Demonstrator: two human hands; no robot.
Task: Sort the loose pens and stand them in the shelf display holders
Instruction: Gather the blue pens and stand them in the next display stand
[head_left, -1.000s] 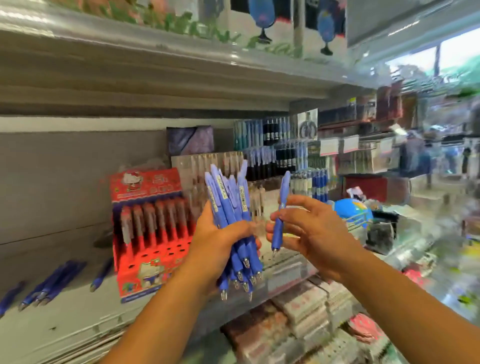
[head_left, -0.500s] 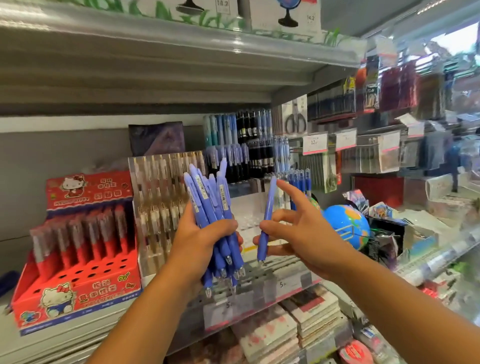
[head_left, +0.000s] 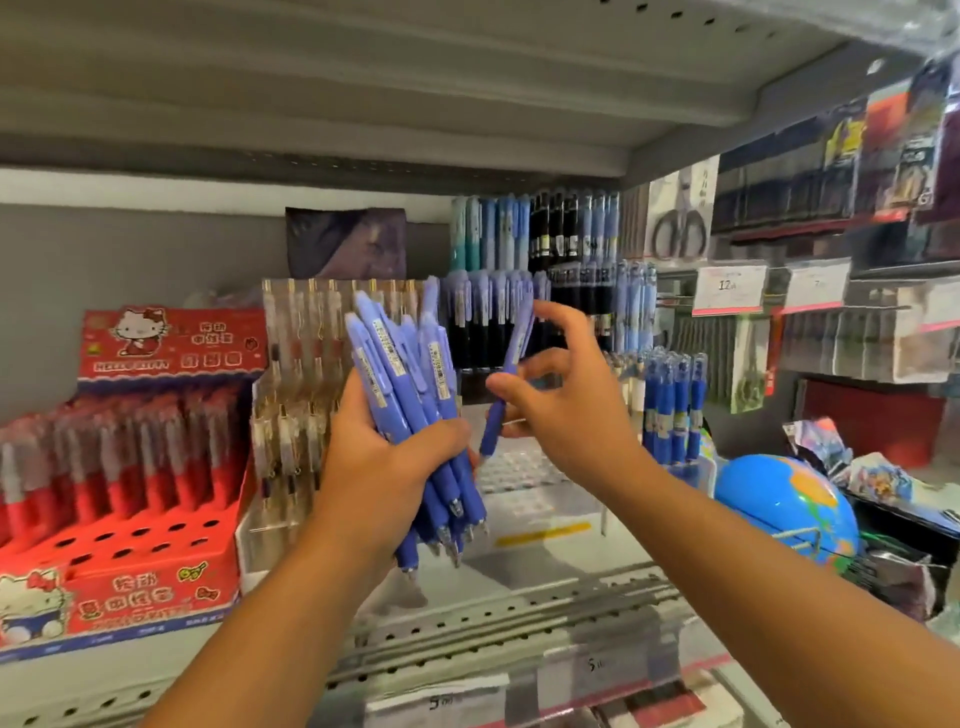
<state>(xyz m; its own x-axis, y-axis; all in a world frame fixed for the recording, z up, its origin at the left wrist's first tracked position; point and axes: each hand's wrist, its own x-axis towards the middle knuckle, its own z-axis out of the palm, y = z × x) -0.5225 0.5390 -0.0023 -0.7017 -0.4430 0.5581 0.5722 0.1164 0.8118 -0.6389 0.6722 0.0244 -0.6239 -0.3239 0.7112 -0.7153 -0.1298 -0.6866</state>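
My left hand (head_left: 384, 462) grips a bundle of several blue pens (head_left: 410, 395), tips pointing down, in front of the shelf. My right hand (head_left: 566, 410) pinches a single blue pen (head_left: 506, 384) between thumb and fingers, upright with its tip down, just right of the bundle. Below and behind that pen sits a clear tiered display holder (head_left: 524, 478) with rows of holes. More blue pens (head_left: 672, 410) stand in the holder's right side, and rows of blue and black pens (head_left: 545, 291) fill the tiers behind.
A red cartoon-cat pen display box (head_left: 124, 467) stands at the left with red pens in it. A clear rack of gold-trimmed pens (head_left: 296, 395) is beside it. A blue globe (head_left: 784, 504) lies at the right. Price tags (head_left: 727, 288) hang at the right. The shelf above is close overhead.
The view has shifted right and closer to the shelf. My right hand has lifted the single pen slightly and moved it toward the clear holder. My left hand keeps the bundle.
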